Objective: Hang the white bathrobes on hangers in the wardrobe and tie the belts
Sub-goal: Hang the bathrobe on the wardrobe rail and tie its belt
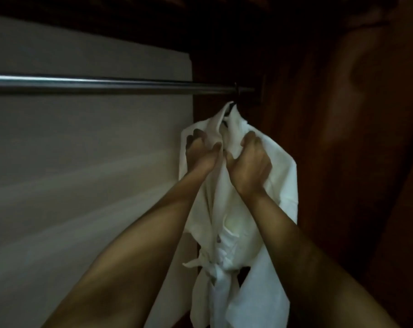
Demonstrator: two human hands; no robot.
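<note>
A white bathrobe (233, 237) hangs from a dark hanger whose hook (236, 91) sits on the metal rail (101, 84), near the rail's right end. My left hand (202, 151) grips the robe's left collar edge. Close beside it, my right hand (250, 162) grips the right collar edge, its fingers curled into the cloth. The two hands are almost touching just below the neck. Lower down, the belt (215, 266) is knotted at the robe's waist, with one end sticking out to the left. Cloth hides the hanger's shoulders.
The rail runs left to right across the wardrobe. Behind it is a pale back panel (82, 162). A dark wooden side wall (342, 138) stands close on the right of the robe. The rail to the left carries nothing in view.
</note>
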